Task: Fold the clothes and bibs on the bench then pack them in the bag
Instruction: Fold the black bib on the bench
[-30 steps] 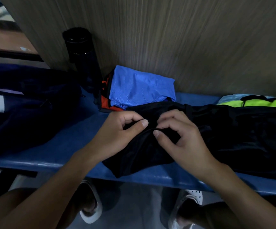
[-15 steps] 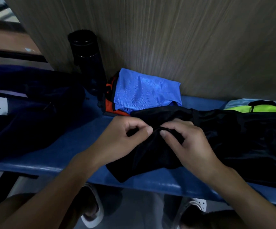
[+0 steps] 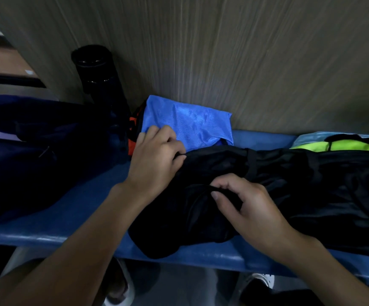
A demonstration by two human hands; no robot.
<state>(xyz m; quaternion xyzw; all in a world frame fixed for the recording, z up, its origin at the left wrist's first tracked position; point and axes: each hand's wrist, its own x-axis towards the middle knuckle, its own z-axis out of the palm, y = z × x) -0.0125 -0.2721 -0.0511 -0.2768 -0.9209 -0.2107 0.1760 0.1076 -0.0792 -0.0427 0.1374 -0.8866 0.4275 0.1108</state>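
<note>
view: we have just one, worn on the head | where: close above the blue bench [image 3: 79, 206] | looks: forward and down at it | behind the bench: wooden wall [image 3: 245, 62]

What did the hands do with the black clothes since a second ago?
The left hand slid away from the right hand, toward the wall, pulling an edge of the black garment up beside the folded blue bib. The right hand kept its pinch near the middle. The bib, bottle and bag stayed put.
</note>
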